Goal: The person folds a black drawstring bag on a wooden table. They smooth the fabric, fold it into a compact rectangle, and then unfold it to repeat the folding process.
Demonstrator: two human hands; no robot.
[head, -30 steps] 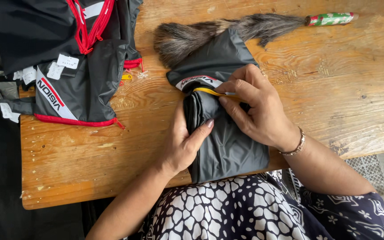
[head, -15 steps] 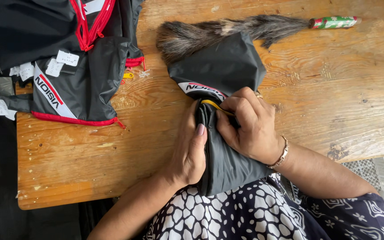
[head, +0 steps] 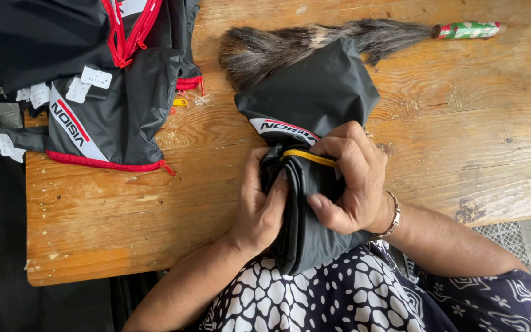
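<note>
Head view. We find both hands closed on one folded dark grey garment [head: 305, 184] at the near edge of the wooden table [head: 462, 154]. The garment's lower end hangs off the table edge onto the person's patterned lap; its upper end lies flat on the boards, with a white band trimmed in red across it.

The left hand [head: 259, 206] grips the garment's left side, thumb and fingers wrapped round the stacked folds and closed firmly on the cloth. The right hand [head: 351, 178] clasps the garment from the right, fingers curled over the top, thumb pressed against the folds lower down. A yellow band [head: 308, 158] runs across the bundle just under the right fingertips and touches them; we cannot tell whether the fingers pinch it or only rest on it. A bracelet [head: 393, 215] sits on the right wrist.

Beyond the garment, touching its far end, lies a duster of grey-brown bristles [head: 302, 46], with a green and red handle [head: 468, 29] pointing right.

At the table's far left corner we note a pile of black garments with red zips [head: 112, 80], carrying small white tags, well apart from the hands.
</note>
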